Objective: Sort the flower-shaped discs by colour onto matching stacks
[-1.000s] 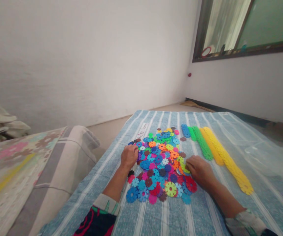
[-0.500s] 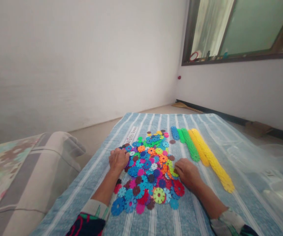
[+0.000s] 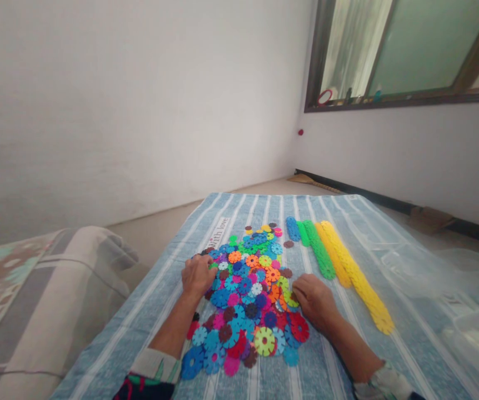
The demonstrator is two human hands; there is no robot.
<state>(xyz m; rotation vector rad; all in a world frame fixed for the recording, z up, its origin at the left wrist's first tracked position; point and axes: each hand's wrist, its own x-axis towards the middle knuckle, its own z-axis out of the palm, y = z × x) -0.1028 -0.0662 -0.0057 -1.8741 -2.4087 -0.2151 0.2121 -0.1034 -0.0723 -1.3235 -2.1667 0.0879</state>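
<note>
Five rows of overlapping discs show in the head view: blue point(image 3: 293, 229), short green point(image 3: 303, 233), long green point(image 3: 321, 253), orange-yellow point(image 3: 333, 256) and yellow point(image 3: 364, 280). They lie on the striped cloth point(image 3: 260, 203), right of the loose pile point(image 3: 245, 297), where many colours are mixed, blue and green among them.

Your left hand point(image 3: 196, 275) curls at the pile's left edge; your right hand point(image 3: 313, 300) bends its fingers against the lime discs point(image 3: 286, 291) at the right edge. Whether either grips a disc, you cannot tell.

One brown disc point(image 3: 288, 244) sits apart, near the blue row. Clear plastic containers point(image 3: 467, 266) crowd the cloth's right side, beyond the yellow row.
</note>
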